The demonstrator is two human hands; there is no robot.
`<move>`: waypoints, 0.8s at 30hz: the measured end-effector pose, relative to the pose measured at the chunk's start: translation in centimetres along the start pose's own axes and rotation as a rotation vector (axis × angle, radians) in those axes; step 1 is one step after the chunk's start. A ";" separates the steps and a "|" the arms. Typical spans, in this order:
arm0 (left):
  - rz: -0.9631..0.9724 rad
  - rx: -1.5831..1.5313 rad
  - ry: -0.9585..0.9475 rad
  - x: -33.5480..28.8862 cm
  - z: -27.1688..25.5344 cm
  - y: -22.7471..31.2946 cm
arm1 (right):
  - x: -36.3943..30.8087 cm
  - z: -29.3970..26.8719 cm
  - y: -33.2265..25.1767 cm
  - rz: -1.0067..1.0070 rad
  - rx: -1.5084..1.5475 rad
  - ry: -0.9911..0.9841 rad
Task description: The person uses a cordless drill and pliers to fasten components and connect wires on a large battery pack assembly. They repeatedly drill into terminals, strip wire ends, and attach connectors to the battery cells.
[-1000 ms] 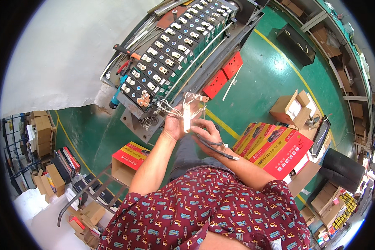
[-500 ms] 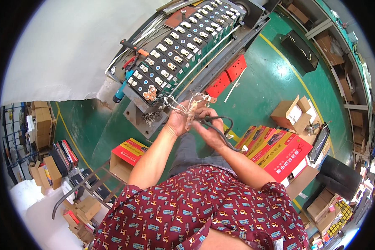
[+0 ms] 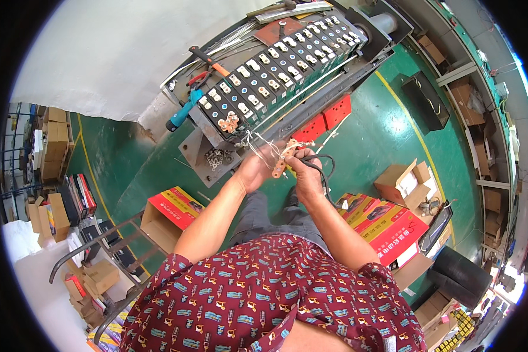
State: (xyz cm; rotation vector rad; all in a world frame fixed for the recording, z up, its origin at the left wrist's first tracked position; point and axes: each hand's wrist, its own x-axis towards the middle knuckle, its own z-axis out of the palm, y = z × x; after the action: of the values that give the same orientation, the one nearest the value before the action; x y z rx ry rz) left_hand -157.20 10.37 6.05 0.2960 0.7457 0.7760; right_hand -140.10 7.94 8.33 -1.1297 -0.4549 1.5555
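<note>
My right hand (image 3: 307, 179) is closed on a copper connecting strip (image 3: 283, 163) with holes in it, thumb on top. A black cable (image 3: 328, 170) loops out beside that hand. Fingers stretched out, my left hand (image 3: 253, 171) lies beside the strip, partly blurred. Thin white wires (image 3: 263, 142) cross over its fingers and run to the near end of the battery row. That row of black and green battery cells (image 3: 281, 73) has metal terminals on top. Several copper pieces (image 3: 229, 123) sit at its near corner.
Loose metal hardware (image 3: 217, 157) lies on a metal plate next to the cells. An orange-handled hammer (image 3: 208, 58) and a blue tool (image 3: 185, 111) rest at the bench's left. Red perforated panels (image 3: 311, 128) stand beyond my hands. Red and yellow boxes (image 3: 387, 226) stand at right.
The copper strip has shifted right and tilted, with my right hand at its end. My left hand has spread away from it. The view has swung a little.
</note>
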 end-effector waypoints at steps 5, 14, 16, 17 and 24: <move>0.122 0.298 0.412 -2.1 0.1 -0.6 | 0.0 0.4 -0.5 -0.108 -0.037 -0.045; 0.890 1.222 0.417 -5.4 6.4 2.7 | -0.5 0.8 -0.5 -0.403 -0.086 -0.066; 0.926 1.330 0.279 -3.9 7.8 4.7 | -0.6 0.8 -0.4 -0.425 -0.057 -0.085; 0.903 1.346 0.196 -3.1 8.4 5.5 | -0.6 0.8 -0.3 -0.459 -0.064 -0.096; 0.562 1.610 -0.097 -0.5 8.6 9.0 | 0.4 -0.1 -0.4 -0.540 -0.247 -0.171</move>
State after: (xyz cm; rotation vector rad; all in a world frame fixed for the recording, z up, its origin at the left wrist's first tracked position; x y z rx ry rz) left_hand -156.10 16.42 16.94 2.0382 1.0797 0.4973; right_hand -139.81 8.45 8.40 -0.9529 -1.0009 1.1397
